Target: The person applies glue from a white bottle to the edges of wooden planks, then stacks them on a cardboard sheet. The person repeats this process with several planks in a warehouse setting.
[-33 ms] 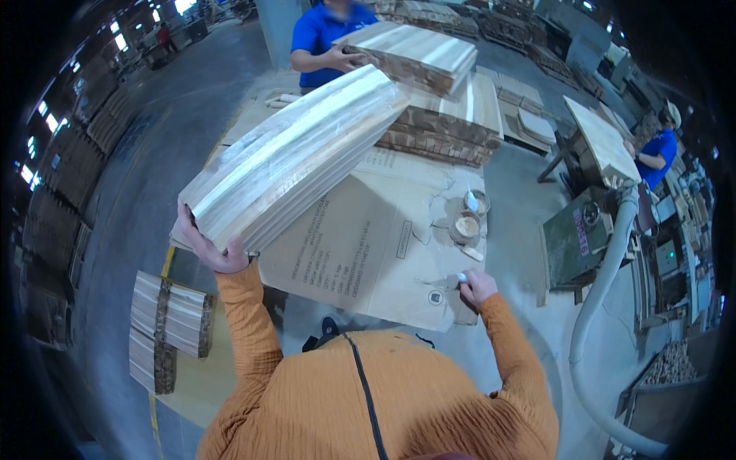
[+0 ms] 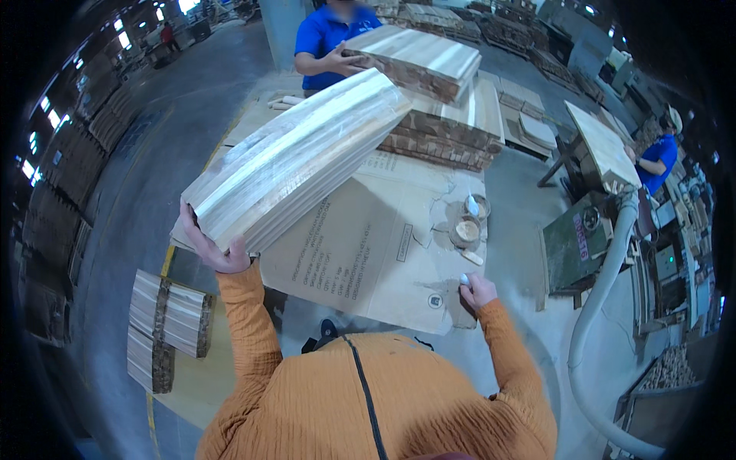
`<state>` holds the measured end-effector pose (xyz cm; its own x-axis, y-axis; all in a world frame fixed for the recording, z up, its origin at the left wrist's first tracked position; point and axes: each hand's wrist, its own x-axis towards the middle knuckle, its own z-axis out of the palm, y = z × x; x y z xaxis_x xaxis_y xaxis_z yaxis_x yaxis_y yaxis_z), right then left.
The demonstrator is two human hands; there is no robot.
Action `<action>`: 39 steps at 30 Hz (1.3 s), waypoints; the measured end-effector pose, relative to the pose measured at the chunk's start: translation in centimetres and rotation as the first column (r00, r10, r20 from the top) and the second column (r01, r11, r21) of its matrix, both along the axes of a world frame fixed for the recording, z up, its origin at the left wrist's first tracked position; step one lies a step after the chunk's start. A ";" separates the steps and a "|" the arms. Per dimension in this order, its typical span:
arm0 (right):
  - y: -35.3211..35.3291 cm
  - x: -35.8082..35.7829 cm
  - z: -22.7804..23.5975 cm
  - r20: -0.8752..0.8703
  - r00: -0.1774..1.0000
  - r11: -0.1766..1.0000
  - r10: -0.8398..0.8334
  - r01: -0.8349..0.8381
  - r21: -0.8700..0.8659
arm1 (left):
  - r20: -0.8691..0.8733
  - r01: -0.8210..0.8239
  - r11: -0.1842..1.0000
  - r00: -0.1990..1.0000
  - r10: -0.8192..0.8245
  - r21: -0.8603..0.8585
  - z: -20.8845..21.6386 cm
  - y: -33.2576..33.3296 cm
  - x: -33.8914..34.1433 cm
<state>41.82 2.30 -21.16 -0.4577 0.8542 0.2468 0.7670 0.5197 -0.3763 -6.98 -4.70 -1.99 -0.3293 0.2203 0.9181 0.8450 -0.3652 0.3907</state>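
Note:
My left hand [image 2: 217, 249] is wrapped round the near end of a pale striped wooden panel [image 2: 295, 149]. This panel slants from the hand toward the far middle; stepped board edges show along its right side. My right hand [image 2: 480, 292], at the right front of the cardboard [image 2: 360, 253], is closed on a small tool with a pale tip [image 2: 464, 279]; its kind cannot be made out. Just beyond it lie a short light stick [image 2: 472, 258] and two round dishes, one with tan paste [image 2: 466, 229], the other with a pale blue-white tool [image 2: 473, 205] in it.
Across the table a co-worker in blue [image 2: 318, 38] has a hand on another wooden panel [image 2: 418, 54] above a panel stack [image 2: 445, 142]. Lower left stand more panels [image 2: 169, 322]. On the right are a green machine [image 2: 575, 249], a thick hose [image 2: 598, 322] and another person [image 2: 658, 161].

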 end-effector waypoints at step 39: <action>16.3 -21.1 22.1 -0.599 0.711 0.891 0.368 -0.085 0.446 | 0.015 0.049 0.999 0.999 -0.049 0.019 -0.2 0.0 1.0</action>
<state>20.71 18.58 0.98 -0.2259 0.5273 0.8191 0.2382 0.8452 -0.4784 -5.97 -4.69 -2.21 -0.3324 0.2196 0.9172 0.8198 -0.4135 0.3961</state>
